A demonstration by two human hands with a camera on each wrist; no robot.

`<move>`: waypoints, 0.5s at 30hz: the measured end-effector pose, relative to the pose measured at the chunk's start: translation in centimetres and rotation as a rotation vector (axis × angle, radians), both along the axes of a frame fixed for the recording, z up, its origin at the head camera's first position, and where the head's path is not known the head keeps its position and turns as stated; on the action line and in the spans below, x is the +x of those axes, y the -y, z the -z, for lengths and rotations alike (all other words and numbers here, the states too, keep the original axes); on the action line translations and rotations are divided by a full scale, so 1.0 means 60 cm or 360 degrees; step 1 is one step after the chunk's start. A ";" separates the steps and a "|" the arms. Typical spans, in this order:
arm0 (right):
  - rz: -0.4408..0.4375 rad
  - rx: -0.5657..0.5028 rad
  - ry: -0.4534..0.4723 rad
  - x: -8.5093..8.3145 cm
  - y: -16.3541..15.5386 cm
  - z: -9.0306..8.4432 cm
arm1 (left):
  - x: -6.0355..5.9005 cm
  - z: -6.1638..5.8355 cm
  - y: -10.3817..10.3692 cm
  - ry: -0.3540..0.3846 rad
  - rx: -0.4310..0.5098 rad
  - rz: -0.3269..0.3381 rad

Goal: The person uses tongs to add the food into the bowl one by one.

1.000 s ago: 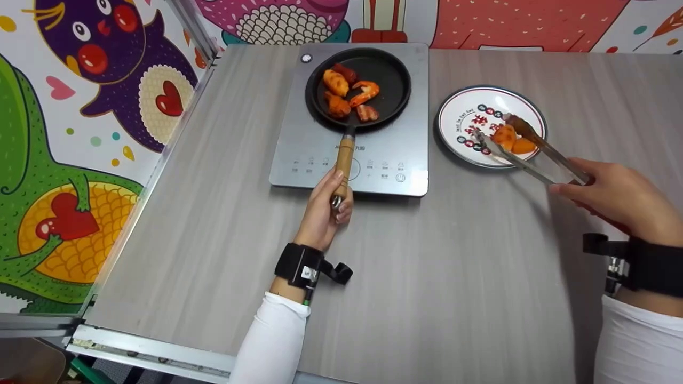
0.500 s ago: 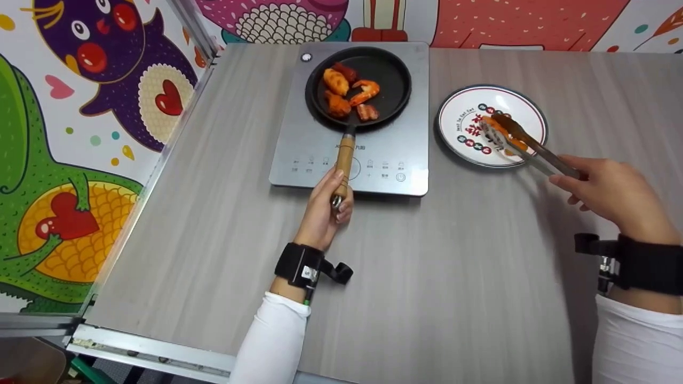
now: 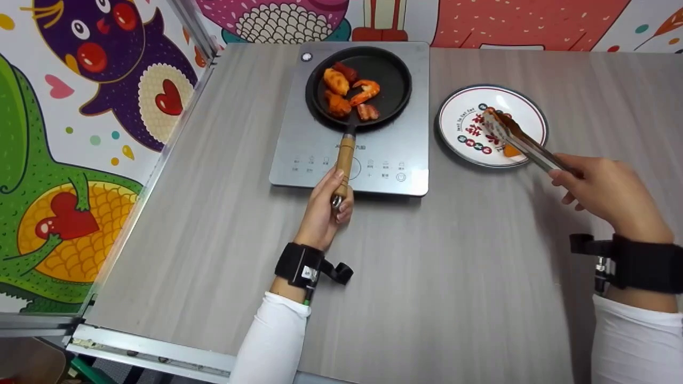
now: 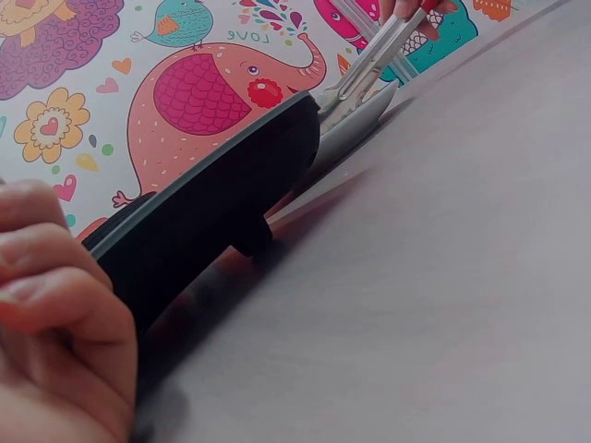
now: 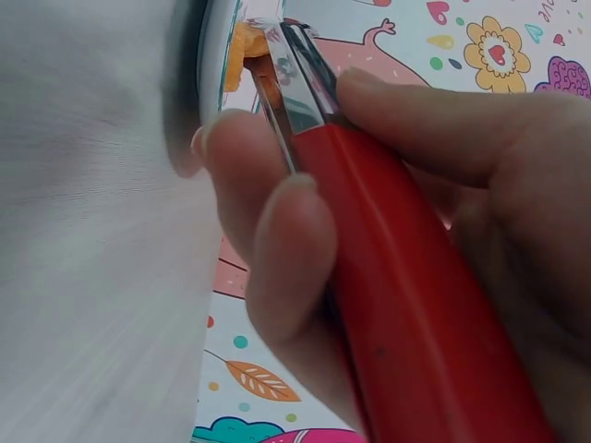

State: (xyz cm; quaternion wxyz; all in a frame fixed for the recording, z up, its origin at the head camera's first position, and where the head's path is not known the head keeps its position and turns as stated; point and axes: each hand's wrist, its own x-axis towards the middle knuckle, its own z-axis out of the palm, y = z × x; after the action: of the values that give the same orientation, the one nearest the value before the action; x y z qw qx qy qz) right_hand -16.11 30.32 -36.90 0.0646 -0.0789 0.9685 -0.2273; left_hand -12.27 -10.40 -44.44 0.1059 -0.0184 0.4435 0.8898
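In the head view my left hand (image 3: 326,208) grips the wooden handle (image 3: 346,154) of a black frying pan (image 3: 392,98). Inside the pan lie a curled shrimp (image 3: 367,92), a bacon-like strip (image 3: 367,112) and several browned pieces of food. My right hand (image 3: 613,194) squeezes metal tongs (image 3: 531,148), whose grip is red (image 5: 406,286) in the right wrist view. Their tips are closed around an orange-brown food piece (image 3: 489,111), mostly hidden, over a white printed plate (image 3: 453,114). Another orange piece (image 3: 510,151) lies on the plate beneath the tongs.
The pan stands on a silver induction cooker (image 3: 299,144) with touch controls. Grey wood-grain table (image 3: 437,282) surrounds cooker and plate. Cartoon-printed panels (image 3: 106,133) border the left and back, and a metal rail (image 3: 149,349) runs along the front left.
The tongs, spread around a food piece on the plate a second ago, have come together on it. My right hand has shifted slightly left. The left hand and pan stay put.
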 end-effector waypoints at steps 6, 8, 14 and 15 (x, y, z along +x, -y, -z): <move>0.0008 -0.0021 -0.0002 -0.001 0.002 0.000 | 0.001 0.000 0.001 -0.0005 0.0001 0.0003; 0.0025 -0.0028 -0.0002 -0.001 0.003 0.000 | 0.001 0.000 0.002 -0.0010 0.0003 0.0005; 0.0070 -0.0044 -0.0028 -0.002 0.006 0.001 | 0.001 0.000 0.000 -0.0016 0.0010 0.0005; 0.0081 -0.0046 -0.0041 -0.003 0.007 0.001 | 0.001 0.001 0.000 -0.0016 0.0009 0.0003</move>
State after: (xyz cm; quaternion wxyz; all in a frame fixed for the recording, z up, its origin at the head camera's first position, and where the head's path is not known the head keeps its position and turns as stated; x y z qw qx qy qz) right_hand -16.27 29.92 -36.97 0.0453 -0.0581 0.9675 -0.2419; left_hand -12.23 -10.39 -44.48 0.1043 -0.0131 0.4416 0.8910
